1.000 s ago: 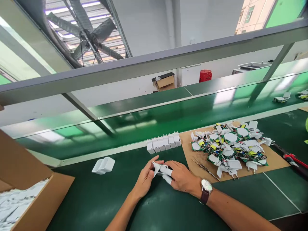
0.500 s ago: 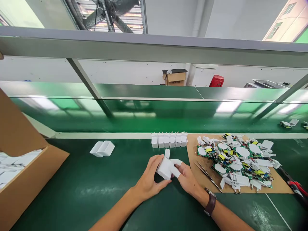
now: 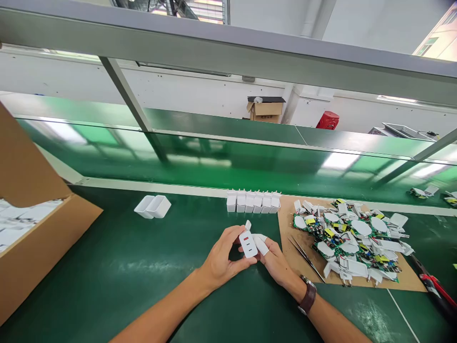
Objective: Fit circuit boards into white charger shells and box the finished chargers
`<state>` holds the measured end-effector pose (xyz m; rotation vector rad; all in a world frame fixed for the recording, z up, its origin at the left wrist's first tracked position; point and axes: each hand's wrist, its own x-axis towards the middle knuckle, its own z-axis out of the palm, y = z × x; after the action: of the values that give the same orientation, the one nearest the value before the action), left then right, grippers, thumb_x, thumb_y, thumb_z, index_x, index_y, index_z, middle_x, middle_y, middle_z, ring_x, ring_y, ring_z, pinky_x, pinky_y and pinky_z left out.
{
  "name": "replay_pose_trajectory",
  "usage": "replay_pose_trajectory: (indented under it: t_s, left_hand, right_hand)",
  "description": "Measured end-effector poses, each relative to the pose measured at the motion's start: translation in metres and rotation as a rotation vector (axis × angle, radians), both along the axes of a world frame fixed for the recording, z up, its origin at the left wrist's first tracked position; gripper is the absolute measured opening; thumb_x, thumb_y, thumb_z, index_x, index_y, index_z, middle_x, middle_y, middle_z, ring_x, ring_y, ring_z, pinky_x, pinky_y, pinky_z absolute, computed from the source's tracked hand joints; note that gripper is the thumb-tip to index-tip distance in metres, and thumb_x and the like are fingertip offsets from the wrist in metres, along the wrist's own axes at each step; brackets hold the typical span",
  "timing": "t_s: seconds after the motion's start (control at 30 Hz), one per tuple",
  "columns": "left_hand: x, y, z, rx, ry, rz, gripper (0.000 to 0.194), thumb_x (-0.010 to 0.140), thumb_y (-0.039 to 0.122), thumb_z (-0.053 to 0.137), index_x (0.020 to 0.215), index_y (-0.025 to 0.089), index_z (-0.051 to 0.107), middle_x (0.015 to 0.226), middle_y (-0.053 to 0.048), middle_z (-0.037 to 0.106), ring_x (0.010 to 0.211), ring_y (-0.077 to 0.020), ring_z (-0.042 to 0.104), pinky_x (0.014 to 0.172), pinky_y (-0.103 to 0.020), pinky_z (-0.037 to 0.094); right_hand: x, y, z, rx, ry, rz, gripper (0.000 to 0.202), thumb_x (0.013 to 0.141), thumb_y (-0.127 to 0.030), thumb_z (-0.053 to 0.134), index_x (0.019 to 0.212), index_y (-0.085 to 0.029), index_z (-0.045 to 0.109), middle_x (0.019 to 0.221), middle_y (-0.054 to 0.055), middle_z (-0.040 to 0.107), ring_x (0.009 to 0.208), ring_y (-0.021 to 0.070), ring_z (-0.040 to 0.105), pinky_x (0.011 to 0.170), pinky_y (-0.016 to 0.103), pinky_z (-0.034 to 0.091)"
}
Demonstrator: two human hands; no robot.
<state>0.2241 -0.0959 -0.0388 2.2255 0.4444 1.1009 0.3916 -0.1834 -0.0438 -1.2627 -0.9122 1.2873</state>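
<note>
A white charger [image 3: 248,244] is held between both hands over the green bench, its face with a red port and two dark ports turned toward me. My left hand [image 3: 223,255] grips it from the left with fingers and thumb. From the other side my right hand [image 3: 273,257], white covers on some fingers, closes on the charger too. A small white piece [image 3: 248,224] sticks up at its top end. Beyond the hands stands a row of several white chargers [image 3: 253,202] with pins upward. Two empty white housings [image 3: 153,206] lie to the left.
On the right, a brown cardboard sheet [image 3: 287,224] carries a heap of green circuit boards with white parts [image 3: 357,238] and tweezers [image 3: 306,257]. Red-handled pliers [image 3: 441,288] lie at its right edge. An open carton [image 3: 46,257] of white parts stands left. A metal frame [image 3: 228,40] crosses above.
Both hands have turned the charger, so its port face shows now instead of a plain white side. The camera view has tilted slightly.
</note>
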Motion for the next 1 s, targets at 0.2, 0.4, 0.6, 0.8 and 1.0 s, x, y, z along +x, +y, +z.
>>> replay_pose_trajectory:
  t_s: [0.2,0.4,0.6,0.8,1.0]
  left_hand:
    - [-0.001,0.006,-0.011,-0.022,0.228,0.122,0.077,0.089,0.023,0.069,0.156,0.024,0.031,0.131,-0.016,0.063,0.126,-0.0354,0.058,0.103,-0.054,0.051]
    - [-0.007,0.018,-0.014,-0.374,0.356,-0.024,0.095,0.082,0.031,0.079,0.161,0.029,0.027,0.151,-0.016,0.053,0.140,-0.0383,0.049,0.114,-0.060,0.042]
    - [-0.009,0.022,0.005,-0.553,0.112,-0.235,0.058,0.092,0.030,0.070,0.147,0.026,0.051,0.155,-0.015,0.050,0.142,-0.0301,0.051,0.120,-0.050,0.039]
    - [-0.009,0.028,0.003,-0.674,0.024,-0.286,0.018,0.091,0.036,0.075,0.091,0.020,0.068,0.138,-0.016,0.067,0.132,-0.0314,0.062,0.110,-0.050,0.049]
    - [-0.012,0.033,0.008,-0.525,0.199,-0.393,0.027,0.088,0.037,0.079,0.112,0.024,0.077,0.149,-0.016,0.059,0.143,-0.0355,0.052,0.117,-0.055,0.044]
  right_hand:
    - [0.000,-0.004,-0.004,0.302,-0.438,-0.204,0.028,0.094,-0.034,0.065,0.121,-0.027,0.062,0.116,0.007,0.065,0.101,0.0216,0.063,0.093,0.039,0.055]
    - [0.000,-0.003,-0.010,0.274,-0.554,-0.203,0.050,0.081,-0.022,0.073,0.125,-0.025,0.049,0.094,0.000,0.060,0.087,0.0195,0.062,0.088,0.040,0.055]
    - [0.008,-0.001,0.001,0.166,-0.484,0.006,0.068,0.087,-0.029,0.070,0.147,-0.021,0.039,0.103,0.004,0.066,0.094,0.0213,0.064,0.095,0.044,0.054]
    - [0.007,-0.004,0.012,0.185,-0.522,0.042,0.058,0.090,-0.024,0.067,0.144,-0.027,0.047,0.107,0.003,0.061,0.096,0.0200,0.061,0.094,0.041,0.054]
    - [0.006,-0.003,0.015,0.178,-0.486,0.054,0.046,0.087,-0.022,0.068,0.131,-0.024,0.054,0.107,0.004,0.061,0.096,0.0201,0.061,0.089,0.039,0.055]
